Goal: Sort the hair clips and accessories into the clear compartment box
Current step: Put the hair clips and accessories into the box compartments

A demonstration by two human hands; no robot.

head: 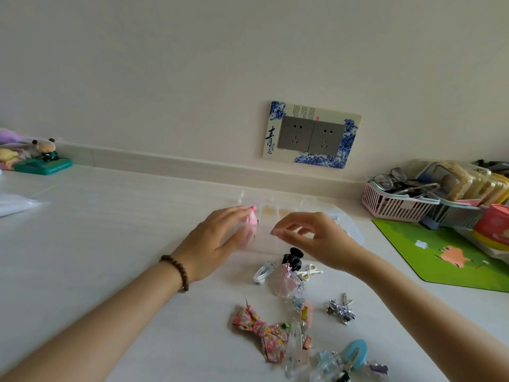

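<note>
Tabletop carries all; clear compartment box sits toward far edge, centre-right, few pieces inside, contents blurred. We see unsorted pile near front edge: floral bow, blue clip, black claw clip closest to box. Left hand curls round pink accessory at box's left end, over compartment. Right hand hovers above box, fingers loosely pinched, apparently empty. We judge placing step underway; next: release pink piece, reach for pile.
</note>
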